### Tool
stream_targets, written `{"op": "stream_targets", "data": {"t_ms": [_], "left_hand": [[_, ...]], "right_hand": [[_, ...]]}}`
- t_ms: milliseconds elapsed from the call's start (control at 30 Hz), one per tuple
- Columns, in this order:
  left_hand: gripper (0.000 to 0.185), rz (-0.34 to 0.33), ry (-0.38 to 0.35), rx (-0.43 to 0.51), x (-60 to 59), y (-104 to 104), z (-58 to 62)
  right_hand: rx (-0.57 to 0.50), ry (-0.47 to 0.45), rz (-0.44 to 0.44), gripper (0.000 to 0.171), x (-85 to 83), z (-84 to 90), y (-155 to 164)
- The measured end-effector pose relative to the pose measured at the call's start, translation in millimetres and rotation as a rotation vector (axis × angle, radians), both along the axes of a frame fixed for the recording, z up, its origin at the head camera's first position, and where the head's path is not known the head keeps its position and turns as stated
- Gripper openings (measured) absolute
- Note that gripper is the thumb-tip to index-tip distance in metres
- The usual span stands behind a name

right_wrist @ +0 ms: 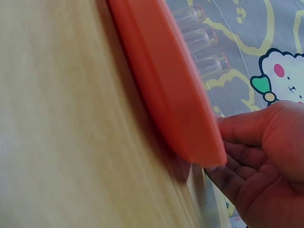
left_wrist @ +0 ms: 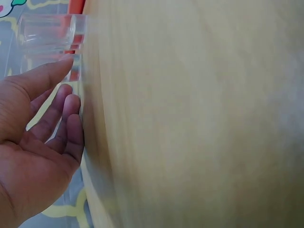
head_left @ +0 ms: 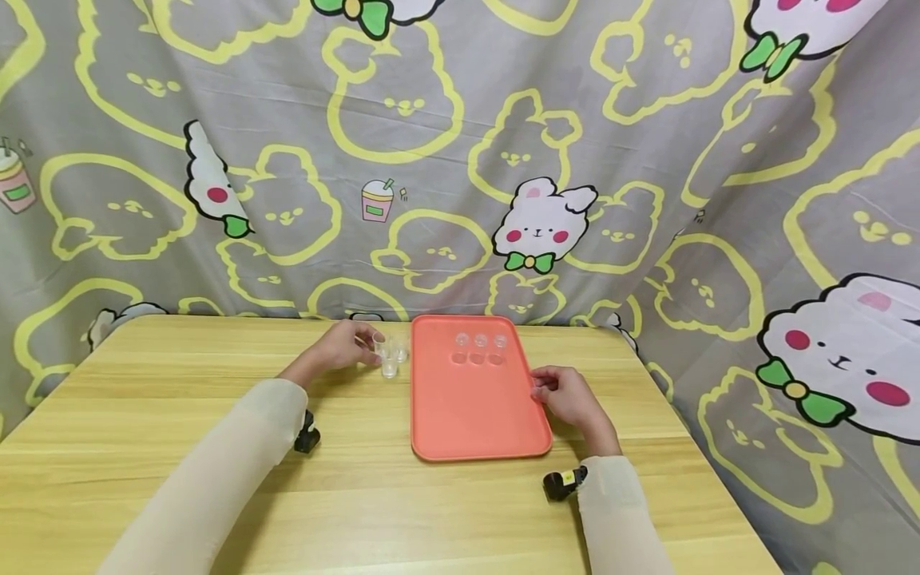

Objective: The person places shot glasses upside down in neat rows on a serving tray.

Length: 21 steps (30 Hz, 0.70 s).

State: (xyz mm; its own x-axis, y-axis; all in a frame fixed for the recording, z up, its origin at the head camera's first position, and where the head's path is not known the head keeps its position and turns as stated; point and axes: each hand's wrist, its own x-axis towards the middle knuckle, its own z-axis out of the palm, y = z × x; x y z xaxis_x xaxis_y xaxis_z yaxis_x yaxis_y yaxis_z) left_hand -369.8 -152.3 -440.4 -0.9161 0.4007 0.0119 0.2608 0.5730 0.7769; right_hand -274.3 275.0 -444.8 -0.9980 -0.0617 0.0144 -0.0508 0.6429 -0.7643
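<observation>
An orange tray (head_left: 467,415) lies in the middle of a wooden table (head_left: 180,415), with three small clear cups (head_left: 480,342) in a row at its far end. Just left of the tray stands a cluster of small clear cups (head_left: 391,355). My left hand (head_left: 366,347) is at this cluster. In the left wrist view the left hand (left_wrist: 71,80) has relaxed fingers, its thumb tip touching a clear cup (left_wrist: 47,31). My right hand (head_left: 542,389) holds the tray's right rim. In the right wrist view the right hand (right_wrist: 225,147) pinches the tray (right_wrist: 161,85), thumb above, fingers below; the cups (right_wrist: 204,38) show beyond.
A grey cloth backdrop (head_left: 460,160) with yellow and white cartoon prints hangs behind and to the right of the table. The table's right edge (head_left: 690,447) runs close to the right hand. Bare wood lies in front of the tray and to the left.
</observation>
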Motion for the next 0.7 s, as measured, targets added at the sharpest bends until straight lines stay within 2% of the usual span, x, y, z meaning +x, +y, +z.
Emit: {"op": "stream_targets", "data": {"t_ms": [133,367,700], "left_hand": [[0.033,-0.011,0.005,0.004,0.0,0,0.0],[0.032,0.039,0.0,0.024,-0.8,-4,-1.5],[0.028,0.077,0.007,0.108,1.8,-11,14.4]], "right_hand": [[-0.003,-0.003,-0.003,0.029,-0.2,0.0,1],[0.003,-0.006,-0.006,0.029,-0.9,-0.7,1],[-0.004,-0.012,-0.008,0.028,-1.4,-1.8,3]]}}
